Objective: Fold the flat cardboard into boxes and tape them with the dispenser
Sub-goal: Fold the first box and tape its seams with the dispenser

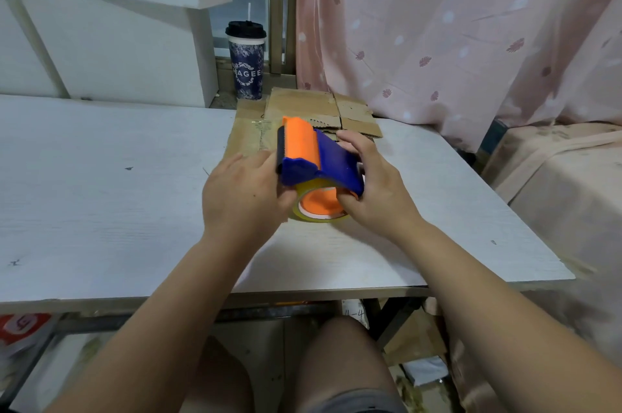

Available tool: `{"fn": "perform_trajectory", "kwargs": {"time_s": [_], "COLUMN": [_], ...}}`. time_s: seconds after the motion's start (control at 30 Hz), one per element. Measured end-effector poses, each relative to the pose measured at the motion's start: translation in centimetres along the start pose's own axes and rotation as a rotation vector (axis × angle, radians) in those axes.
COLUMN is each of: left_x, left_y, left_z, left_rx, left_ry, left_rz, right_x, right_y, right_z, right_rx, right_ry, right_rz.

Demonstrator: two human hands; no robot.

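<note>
two-handed hold on the tape dispenser (314, 160) over the middle of the table (101, 194): left hand (244, 192) curled round its front end and the roll (323, 218), right hand (375, 183) wrapped round the blue handle (340, 163). flat cardboard (303, 109) lying unfolded at the far edge, just beyond the dispenser and near the cup (246, 59). likely trouble: left fingers (264, 156) close to the dark cutter strip (280, 146), liable to be nicked if slid along it; loose tape end sticking back onto roll or skin; cup knocked over when reaching for the cardboard.
</note>
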State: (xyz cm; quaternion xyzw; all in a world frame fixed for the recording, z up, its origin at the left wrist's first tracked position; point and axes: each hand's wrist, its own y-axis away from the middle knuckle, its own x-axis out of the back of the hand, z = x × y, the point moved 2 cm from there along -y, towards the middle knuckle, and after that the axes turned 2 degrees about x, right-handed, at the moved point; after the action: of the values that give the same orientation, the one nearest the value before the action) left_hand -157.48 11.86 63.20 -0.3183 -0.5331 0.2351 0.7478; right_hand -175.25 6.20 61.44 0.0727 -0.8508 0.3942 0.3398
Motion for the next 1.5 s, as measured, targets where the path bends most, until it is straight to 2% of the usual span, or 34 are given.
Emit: {"fn": "perform_trajectory", "kwargs": {"time_s": [0.23, 0.43, 0.5, 0.6, 0.77, 0.9, 1.0, 1.1, 1.17, 1.3, 1.5], "left_x": [0.1, -0.2, -0.1, 0.0, 0.1, 0.0, 0.0, -0.2, -0.2, -0.2, -0.4], "left_y": [-0.1, 0.0, 0.0, -0.1, -0.2, -0.3, -0.3, -0.2, -0.2, -0.2, -0.3], "left_z": [-1.6, -1.4, -1.6, -1.6, -1.4, -1.5, -1.6, -1.8, -1.8, -1.9, -2.0], "left_rx": [-0.018, -0.027, -0.017, -0.003, -0.009, -0.009, -0.012, -0.008, -0.005, -0.008, 0.01], "left_ry": [-0.064, -0.102, -0.104, -0.106, -0.121, -0.115, -0.126, -0.13, -0.131, -0.131, -0.121], "left_rz": [-0.022, -0.011, -0.008, -0.013, -0.008, -0.033, -0.034, -0.037, -0.045, -0.051, -0.046], "right_x": [1.1, 1.5, 1.3, 1.2, 1.1, 1.6, 2.3, 3.5, 4.2, 4.6, 4.6], "right_y": [-0.7, -0.6, -0.6, -0.3, 0.6, 0.2, 0.3, 0.1, 0.0, -0.2, 0.6], "right_z": [-0.7, -0.2, 0.1, 0.4, 1.2, 1.4, 1.4, 1.3, 1.3, 1.5, 1.8], "right_rx": [-0.051, -0.186, -0.19, -0.145, -0.109, 0.019, -0.016, -0.108, -0.143, -0.132, 0.005], "right_ry": [-0.088, -0.405, -0.443, -0.385, -0.1, 0.154, 0.108, -0.08, -0.111, -0.027, 0.331], "right_rz": [-0.042, 0.048, 0.066, 0.063, 0.035, -0.056, -0.095, -0.017, 0.001, -0.057, -0.195]}}
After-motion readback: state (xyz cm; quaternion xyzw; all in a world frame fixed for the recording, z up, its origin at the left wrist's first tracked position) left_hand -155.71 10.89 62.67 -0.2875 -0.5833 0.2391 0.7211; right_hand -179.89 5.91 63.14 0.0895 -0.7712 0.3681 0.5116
